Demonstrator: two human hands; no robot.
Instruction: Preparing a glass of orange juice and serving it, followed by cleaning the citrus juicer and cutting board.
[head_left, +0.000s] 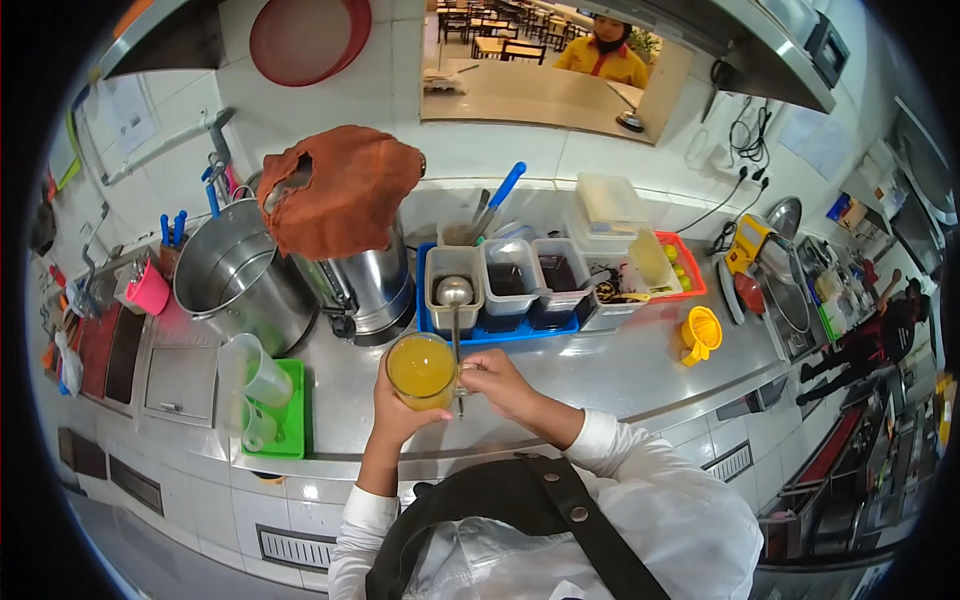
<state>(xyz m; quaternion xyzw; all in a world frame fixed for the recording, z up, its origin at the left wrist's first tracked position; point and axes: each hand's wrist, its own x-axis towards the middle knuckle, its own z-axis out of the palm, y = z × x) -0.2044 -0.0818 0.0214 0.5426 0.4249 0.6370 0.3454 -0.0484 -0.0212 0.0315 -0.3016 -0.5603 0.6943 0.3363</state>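
Observation:
My left hand (401, 412) wraps around a glass mug (405, 397) filled with yellow-orange liquid. On the mug's right side, my right hand (491, 382) is closed at its handle. A steel ladle (454, 291) has its bowl over a clear plastic container (439, 304), and its long handle runs down past my right fingers. Whether those fingers touch the ladle cannot be told. Two more containers with dark liquid, one on the left (506, 279) and one on the right (556, 270), share a blue tray (495, 339) with it.
Left of the mug stand a steel urn (367, 300) under a brown cloth (341, 191), a large steel pot (240, 277) and a green tray (296, 405) with plastic jugs. A yellow citrus juicer (703, 334) sits right. Beyond the serving hatch is a person (604, 56); another person (885, 337) stands far right.

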